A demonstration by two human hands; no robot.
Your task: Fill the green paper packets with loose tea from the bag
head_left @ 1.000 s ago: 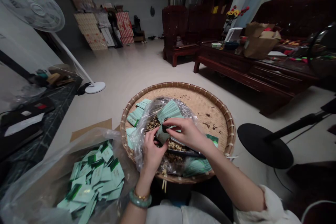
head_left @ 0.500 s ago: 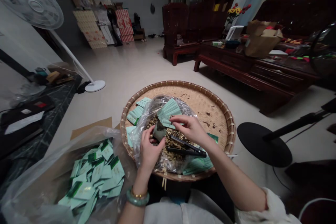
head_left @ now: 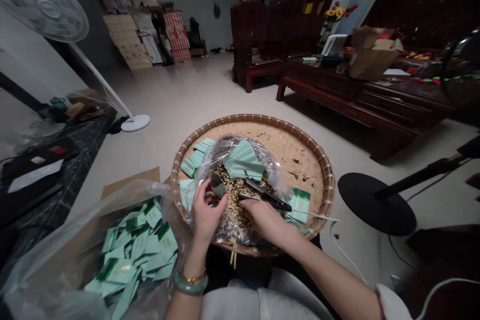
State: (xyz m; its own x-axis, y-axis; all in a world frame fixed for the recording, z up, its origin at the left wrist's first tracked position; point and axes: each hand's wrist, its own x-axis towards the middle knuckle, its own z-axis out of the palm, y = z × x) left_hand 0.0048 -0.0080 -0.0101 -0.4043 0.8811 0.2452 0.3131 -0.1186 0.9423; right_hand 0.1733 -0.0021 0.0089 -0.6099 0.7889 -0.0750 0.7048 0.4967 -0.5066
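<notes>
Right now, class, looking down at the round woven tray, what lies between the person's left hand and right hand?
In the head view, a heap of loose brown dried material inside a clear plastic bag lies between the left hand and the right hand.

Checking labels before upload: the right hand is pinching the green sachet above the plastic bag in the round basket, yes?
No: the head view shows the left hand, not the right hand, pinching the green sachet above the plastic bag in the round basket.
</notes>
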